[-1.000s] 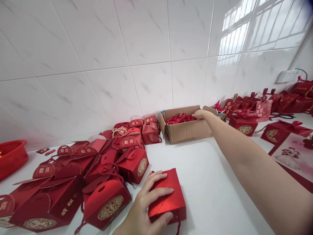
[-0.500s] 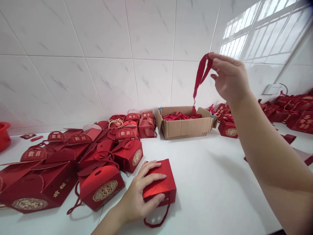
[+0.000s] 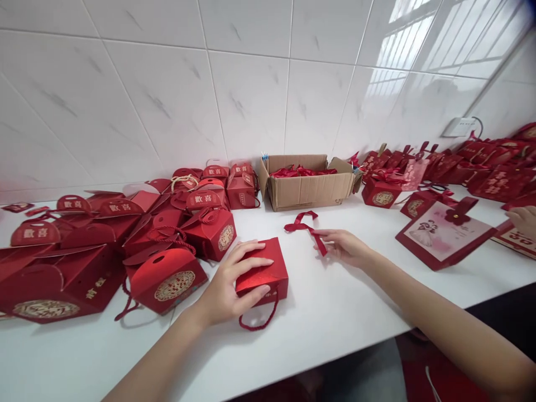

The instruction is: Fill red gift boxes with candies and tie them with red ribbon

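Note:
My left hand [image 3: 237, 279] rests over a small red box [image 3: 268, 259] on the white table, fingers spread across its top and thumb along its near side. A twisted red cord [image 3: 262, 325] loops out from the box toward the table's front edge. Right of the box, my right hand [image 3: 341, 245] is low over the table, its fingers closed on one end of a dark red ribbon [image 3: 302, 224]. The rest of that ribbon lies curled on the table, in front of a cardboard box [image 3: 312, 191] filled with red ribbons.
Many red gift boxes [image 3: 173, 282] crowd the left side. More red boxes [image 3: 381, 192] stand at the right, near a pink-and-red card bag [image 3: 444, 231]. Another person's hand [image 3: 523, 220] is at the right edge. A tiled wall [image 3: 251, 106] rises behind.
My right hand has come down from above the cardboard box to the table, bringing the ribbon. My left hand stays on the red box. The view has tilted down, showing the table's front edge.

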Available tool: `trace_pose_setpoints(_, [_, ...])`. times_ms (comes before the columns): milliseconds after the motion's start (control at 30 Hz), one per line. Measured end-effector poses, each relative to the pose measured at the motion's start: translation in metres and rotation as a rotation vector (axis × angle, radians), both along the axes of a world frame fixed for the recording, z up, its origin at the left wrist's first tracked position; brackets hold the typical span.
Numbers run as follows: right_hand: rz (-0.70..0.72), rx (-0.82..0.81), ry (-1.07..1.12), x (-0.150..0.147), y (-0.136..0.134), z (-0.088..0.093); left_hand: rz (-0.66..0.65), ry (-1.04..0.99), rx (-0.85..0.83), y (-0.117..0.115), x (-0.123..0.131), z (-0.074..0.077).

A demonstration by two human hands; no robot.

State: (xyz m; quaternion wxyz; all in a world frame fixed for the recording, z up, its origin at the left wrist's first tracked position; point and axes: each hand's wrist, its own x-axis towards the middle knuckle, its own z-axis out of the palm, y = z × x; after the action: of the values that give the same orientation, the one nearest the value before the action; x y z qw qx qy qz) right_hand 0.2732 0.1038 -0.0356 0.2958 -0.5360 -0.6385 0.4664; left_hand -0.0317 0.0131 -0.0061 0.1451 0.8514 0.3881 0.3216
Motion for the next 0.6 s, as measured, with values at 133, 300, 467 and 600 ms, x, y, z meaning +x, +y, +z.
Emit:
trace_pose_setpoints(133, [0.155, 0.081, -0.207, 0.008, -0.025, 0.0, -0.012, -0.005, 0.033, 0.001, 0.001, -0.001])
trace_pose_setpoints(300, [0.409, 0.563, -0.773, 0.02, -0.032, 0.007, -0.03, -0.029, 0.059, 0.003, 0.001, -0.002])
trace_pose_setpoints(467, [0.562, 0.724, -0.649, 0.026, -0.019, 0.003, -0.032, -0.038, 0.036, -0.001, 0.002, -0.001])
trace_pose_setpoints(600, [0.416, 0.685, -0.418, 0.012, -0.025, 0.024, -0.047, -0.042, 0.015, -0.008, 0.002, 0.003])
